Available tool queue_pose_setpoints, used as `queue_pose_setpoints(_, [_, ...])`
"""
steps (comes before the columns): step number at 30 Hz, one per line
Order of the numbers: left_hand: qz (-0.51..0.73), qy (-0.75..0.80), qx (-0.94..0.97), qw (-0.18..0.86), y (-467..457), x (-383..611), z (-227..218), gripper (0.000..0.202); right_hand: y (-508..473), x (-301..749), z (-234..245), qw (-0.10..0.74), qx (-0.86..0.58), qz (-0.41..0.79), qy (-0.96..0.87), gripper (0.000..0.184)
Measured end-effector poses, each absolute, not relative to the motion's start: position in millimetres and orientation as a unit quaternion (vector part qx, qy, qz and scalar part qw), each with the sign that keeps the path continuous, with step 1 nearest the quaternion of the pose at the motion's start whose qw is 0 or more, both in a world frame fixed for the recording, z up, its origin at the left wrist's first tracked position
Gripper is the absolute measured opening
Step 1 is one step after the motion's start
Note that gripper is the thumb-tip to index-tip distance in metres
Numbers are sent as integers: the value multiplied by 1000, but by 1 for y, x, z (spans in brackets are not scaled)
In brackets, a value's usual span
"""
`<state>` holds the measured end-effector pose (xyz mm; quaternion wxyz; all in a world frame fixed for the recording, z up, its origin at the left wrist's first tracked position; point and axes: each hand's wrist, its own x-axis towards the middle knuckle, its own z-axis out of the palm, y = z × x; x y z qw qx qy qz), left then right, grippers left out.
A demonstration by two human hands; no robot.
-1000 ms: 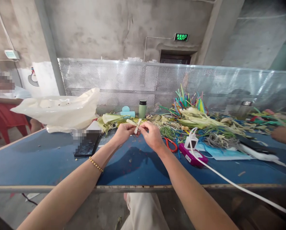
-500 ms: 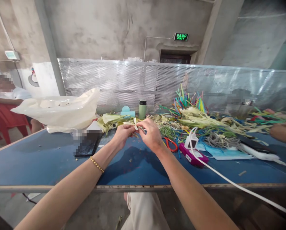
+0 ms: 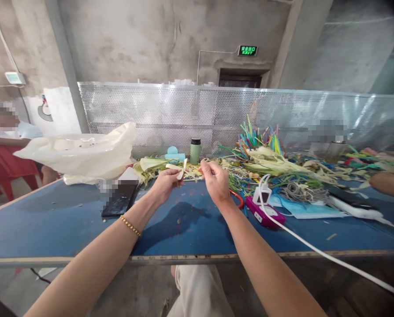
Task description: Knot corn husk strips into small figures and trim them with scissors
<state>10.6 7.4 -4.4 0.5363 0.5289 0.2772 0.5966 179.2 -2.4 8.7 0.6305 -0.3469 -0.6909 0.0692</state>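
My left hand (image 3: 165, 186) is closed, its fingertips pinching a pale corn husk piece (image 3: 184, 166). The husk has a folded strip standing up and another strip pointing left. My right hand (image 3: 216, 181) is apart from it on the right, fingers curled and thumb pressed to the forefinger. Whatever is between those fingers, if anything, is too small to make out. Both hands are above the blue table (image 3: 187, 229), in front of loose corn husks (image 3: 150, 164). The red scissors handle (image 3: 239, 200) is partly hidden behind my right hand.
A plastic bag (image 3: 81, 152) and dark phone (image 3: 119, 200) lie left. Behind stands a green bottle (image 3: 195, 152). On the right are a husk pile (image 3: 273, 160), wire coil (image 3: 299, 193) and purple power strip (image 3: 266, 215) with a white cable. Another person's hand (image 3: 388, 185) is far right.
My hands have moved apart: the right hand shifted right and away from the husk, while the left kept hold of it. The scissors handle is now more covered.
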Motion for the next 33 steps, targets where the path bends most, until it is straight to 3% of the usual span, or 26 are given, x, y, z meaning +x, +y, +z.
queue_pose_setpoints(4, [527,231,599,556,-2,10,0,22,4,181,9,593,-350,319,-651,45])
queue_pose_setpoints(7, [497,211,631,557,-6,10,2,24,2,178,8,561,-311,397,-657,39])
queue_pose_setpoints(12, [486,246,658,520,-6,11,2,28,1,174,6,616,-334,331,-632,34])
queue_pose_setpoints(18, [543,271,653,452,2,13,-4,29,1,173,5,600,-355,267,-666,27])
queue_pose_setpoints(22, [560,288,583,513,8,9,-6,29,4,178,4,638,-333,63,-692,14])
queue_pose_setpoints(25, [568,289,524,566,10,7,-6,19,7,177,3,583,-272,-58,-764,15])
queue_pose_setpoints(29, [557,292,506,591,8,10,-6,7,8,173,1,547,-232,-83,-800,12])
queue_pose_setpoints(33, [526,275,540,596,4,11,-6,12,8,173,1,562,-242,-57,-789,11])
